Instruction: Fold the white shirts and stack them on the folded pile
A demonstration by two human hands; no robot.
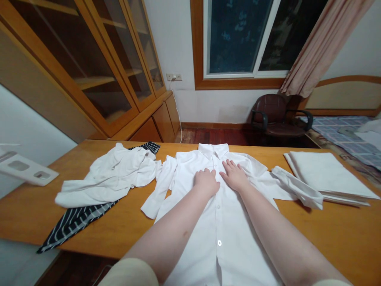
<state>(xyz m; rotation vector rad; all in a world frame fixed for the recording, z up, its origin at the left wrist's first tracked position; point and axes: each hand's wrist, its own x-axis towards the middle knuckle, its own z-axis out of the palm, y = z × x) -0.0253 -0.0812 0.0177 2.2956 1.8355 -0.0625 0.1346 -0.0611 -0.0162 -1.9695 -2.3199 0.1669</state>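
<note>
A white button-up shirt (190, 214) lies front up on the table, its collar at the far edge and its hem toward me. My left hand (207, 182) rests on the chest just left of the button placket, palm down with fingers a little bent. On the other side of the placket, my right hand (234, 175) presses flat with its fingers spread. The shirt's left-side sleeve bends down beside the body, while the right-side sleeve (297, 190) stretches out with its cuff twisted. Neither hand appears to hold anything.
Left on the wooden table (336, 230) lie a crumpled white garment (110, 171) and black-and-white striped cloth (80, 218). A white plastic object (28, 169) sits at the far left. Folded white fabric (330, 172) lies right. Beyond stand a chair (270, 115) and a glass-door cabinet (131, 99).
</note>
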